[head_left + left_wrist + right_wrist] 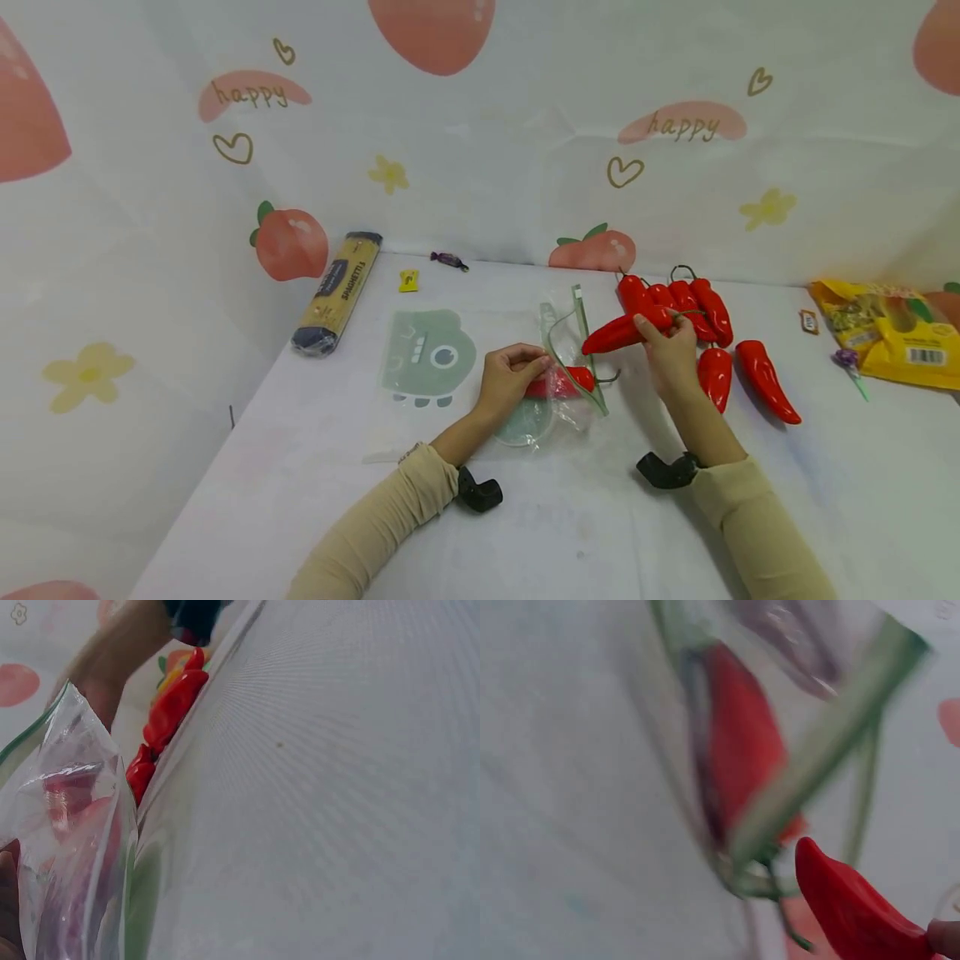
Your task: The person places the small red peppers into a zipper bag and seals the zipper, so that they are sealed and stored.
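My right hand (671, 354) pinches a red pepper (618, 335) near its stem, and the tip points left at the mouth of a clear zip bag (431, 354). Around the green-edged opening, my left hand (510, 379) grips the bag's upper side and keeps the mouth apart. Inside lies another red pepper (577, 380), its stem poking out past the opening. Seen from the right wrist, the held pepper (859, 907) is just outside the bag's green zip strip (825, 742). In the left wrist view, the crinkled plastic (82, 847) partly veils the red inside.
Several red peppers (711, 308) are grouped behind my right hand, with a separate pepper (768, 382) to their right. A spaghetti pack (337, 296), a yellow sweet (408, 281) and a purple wrapped candy (448, 261) lie back left. A yellow bag (900, 337), small packet (808, 322) and lollipop (847, 362) sit right.
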Available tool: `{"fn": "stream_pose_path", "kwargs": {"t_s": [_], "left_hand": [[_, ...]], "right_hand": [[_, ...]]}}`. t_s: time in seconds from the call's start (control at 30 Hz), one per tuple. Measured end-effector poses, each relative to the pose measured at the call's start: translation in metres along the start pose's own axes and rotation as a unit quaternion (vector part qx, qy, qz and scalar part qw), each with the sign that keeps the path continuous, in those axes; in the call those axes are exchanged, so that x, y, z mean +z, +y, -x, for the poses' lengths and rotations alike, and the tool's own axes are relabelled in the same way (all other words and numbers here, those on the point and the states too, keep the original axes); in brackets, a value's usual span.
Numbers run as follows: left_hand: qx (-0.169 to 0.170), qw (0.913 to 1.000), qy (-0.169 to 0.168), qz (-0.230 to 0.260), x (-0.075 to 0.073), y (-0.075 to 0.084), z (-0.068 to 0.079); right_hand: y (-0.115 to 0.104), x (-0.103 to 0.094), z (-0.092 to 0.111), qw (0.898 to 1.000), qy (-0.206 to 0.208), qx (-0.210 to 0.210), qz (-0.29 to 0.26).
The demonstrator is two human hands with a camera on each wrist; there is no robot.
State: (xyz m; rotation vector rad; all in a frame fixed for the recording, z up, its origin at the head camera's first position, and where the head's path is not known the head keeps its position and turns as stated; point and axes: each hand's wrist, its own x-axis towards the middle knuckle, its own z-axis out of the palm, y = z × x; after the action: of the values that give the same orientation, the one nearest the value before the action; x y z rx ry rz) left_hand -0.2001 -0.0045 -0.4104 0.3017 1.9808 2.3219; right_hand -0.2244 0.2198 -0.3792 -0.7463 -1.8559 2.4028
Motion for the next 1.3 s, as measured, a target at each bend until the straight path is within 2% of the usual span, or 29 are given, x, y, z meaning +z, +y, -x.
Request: {"fn": "stream_pose_path", "kwargs": {"t_s": [0.17,0.27,0.4,0.47,0.53,0.7,0.8,0.87,1.0,1.13,1.3], "left_hand": [[0.004,1.0,-0.006,-0.001,0.0,0.002,0.002],[0.007,0.9999,-0.007,-0.009,-0.001,0.002,0.002],[0.007,0.9999,-0.006,-0.007,-0.002,0.003,0.003],[0.008,0.9999,-0.006,-0.007,-0.003,0.003,0.003],[0.011,0.9999,-0.005,-0.01,-0.003,0.003,0.004],[0.016,0.9997,-0.008,-0.016,-0.002,0.003,0.005],[0.022,0.9996,-0.007,-0.018,-0.002,-0.005,0.002],[0.027,0.9995,-0.003,-0.018,-0.002,-0.013,-0.001],[0.03,0.9995,-0.003,-0.01,-0.002,-0.026,-0.006],[0.027,0.9996,-0.005,-0.01,-0.002,-0.019,-0.004],[0.026,0.9995,-0.005,-0.015,-0.001,-0.004,0.004]], "right_hand": [[0.028,0.016,0.001,0.997,-0.068,-0.023,0.016],[0.037,0.016,0.0,0.993,-0.098,-0.035,0.06],[0.038,0.012,-0.002,0.984,-0.103,-0.001,0.148],[0.038,0.01,-0.004,0.973,-0.11,0.02,0.202],[0.04,0.008,-0.005,0.96,-0.12,0.013,0.252],[0.039,-0.002,0.0,0.926,-0.136,-0.069,0.345],[0.033,-0.014,0.005,0.911,-0.128,-0.128,0.371],[0.028,-0.026,0.007,0.906,-0.103,-0.165,0.376],[0.02,-0.053,0.009,0.91,-0.029,-0.208,0.357],[0.013,-0.073,0.006,0.913,0.034,-0.192,0.357],[0.012,-0.085,-0.001,0.912,0.055,-0.146,0.38]]}}
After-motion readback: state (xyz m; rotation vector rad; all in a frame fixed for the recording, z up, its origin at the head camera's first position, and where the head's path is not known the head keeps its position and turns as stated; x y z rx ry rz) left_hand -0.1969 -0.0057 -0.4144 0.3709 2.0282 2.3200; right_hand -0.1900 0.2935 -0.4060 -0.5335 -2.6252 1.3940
